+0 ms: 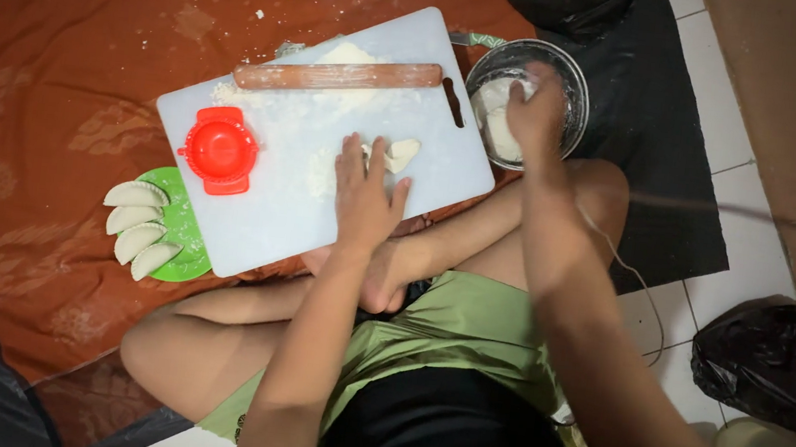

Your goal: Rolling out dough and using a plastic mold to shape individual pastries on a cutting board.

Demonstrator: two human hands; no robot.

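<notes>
White cutting board (271, 210), dusted with pale flour. Bright red dumpling press (220, 149). Light brown wooden rolling pin (338, 76). Green plate (182, 230) under four cream dumplings (134, 227). Clear glass bowl (571, 74) showing whitish dough. Rust-orange floor cloth (48, 78) with a faint leafy pattern. Black bag (777, 367) on white tiles (750, 251).

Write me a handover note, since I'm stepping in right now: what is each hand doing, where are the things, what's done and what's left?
Left hand: flat on the board, fingertips at a dough piece.
Right hand: in the glass bowl, on the dough there; grip not clear.
Rolling pin lies along the board's far edge; red press sits on its left, with no dough on it.
Done: four folded dumplings on the green plate.
Left: the dough on the board and in the bowl is unshaped.
</notes>
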